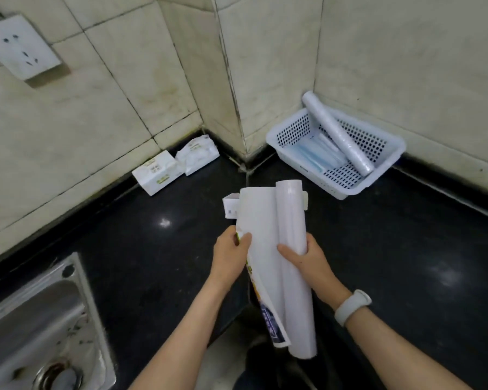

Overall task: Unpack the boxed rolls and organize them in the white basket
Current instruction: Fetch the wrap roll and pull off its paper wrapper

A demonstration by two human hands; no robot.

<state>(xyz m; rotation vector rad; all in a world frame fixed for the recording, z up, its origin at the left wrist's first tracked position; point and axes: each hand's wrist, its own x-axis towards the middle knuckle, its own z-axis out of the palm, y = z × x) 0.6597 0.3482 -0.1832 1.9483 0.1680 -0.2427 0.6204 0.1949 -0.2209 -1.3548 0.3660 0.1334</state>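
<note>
Over the black counter I hold an opened long white carton [261,249] with print on its outside. My left hand [230,253] pinches the carton's left edge. My right hand [302,256] grips a white roll [293,266] that lies along the carton's right side, partly out of it. The white perforated basket [383,167] stands in the far right corner against the wall. In it another clear-wrapped roll [337,133] leans diagonally, its upper end sticking out over the rim, above some pale blue packets.
Two white tissue packs [158,173] [199,154] lie against the wall in the far corner. A steel sink [37,327] is at lower left. A wall socket [19,46] is at upper left. I wear a white wristband [352,305] on my right wrist.
</note>
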